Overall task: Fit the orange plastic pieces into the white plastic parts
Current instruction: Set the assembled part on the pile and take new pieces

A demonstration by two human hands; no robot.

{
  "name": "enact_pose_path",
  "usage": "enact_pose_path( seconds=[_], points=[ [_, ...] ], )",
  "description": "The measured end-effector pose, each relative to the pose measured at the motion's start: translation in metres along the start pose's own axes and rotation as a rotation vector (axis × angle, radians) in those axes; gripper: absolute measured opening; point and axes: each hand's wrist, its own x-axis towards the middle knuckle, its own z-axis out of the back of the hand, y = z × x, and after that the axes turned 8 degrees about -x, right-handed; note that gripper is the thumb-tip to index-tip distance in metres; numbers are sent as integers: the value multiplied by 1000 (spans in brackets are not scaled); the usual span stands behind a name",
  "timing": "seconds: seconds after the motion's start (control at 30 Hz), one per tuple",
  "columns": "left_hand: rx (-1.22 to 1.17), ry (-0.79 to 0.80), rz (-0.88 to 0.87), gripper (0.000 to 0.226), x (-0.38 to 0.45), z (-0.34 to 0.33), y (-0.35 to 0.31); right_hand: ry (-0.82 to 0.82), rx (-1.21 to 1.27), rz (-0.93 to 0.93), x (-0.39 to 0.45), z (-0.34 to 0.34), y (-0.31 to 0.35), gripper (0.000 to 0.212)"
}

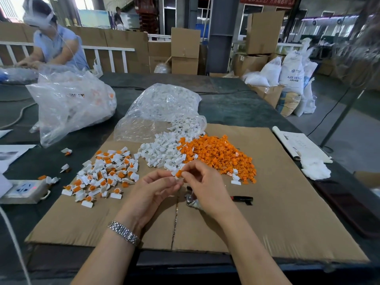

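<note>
Mid-fit above the cardboard sheet (pixel 267 212): left hand (pixel 156 188) pinches a white part (pixel 174 173), right hand (pixel 203 182) pinches an orange piece (pixel 179 173) against it, a firm push looks next, with finished pile (pixel 102 175), loose piles and pliers (pixel 242 199) nearby, nothing blocking.

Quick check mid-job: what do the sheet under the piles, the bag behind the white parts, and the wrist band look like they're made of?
The sheet looks like corrugated cardboard: matte brown, with a seam down the middle. The bag seems to be thin clear plastic film, glossy and crinkled, the white parts showing through. The band on the left wrist looks like polished metal links, silver and reflective.
</note>
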Motion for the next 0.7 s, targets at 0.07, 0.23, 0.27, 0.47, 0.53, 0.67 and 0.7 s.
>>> enact_pose_path(
  seconds=[0.07,0.23,0.27,0.47,0.53,0.67,0.7],
  points=[
    [-7,9,4,12,-1,0,0,13,-53,21,-1,1,-1,7],
    [1,33,14,23,-1,1,0,24,-142,96,-3,2,1,5],
    [6,44,3,27,-1,2,1,22,-147,92,-3,2,2,4],
    [69,39,-7,34,-2,4,3,22,-312,65,-2,-2,4,5],
    [155,6,-62,31,-5,-2,4,1,-397,30,-2,-5,6,6],
    [294,-47,-160,25,-12,-12,5,-25,-321,-151,-4,-21,11,9],
    [298,-58,-166,26,-13,-13,5,-27,-276,-183,-4,-23,12,11]
  ],
)
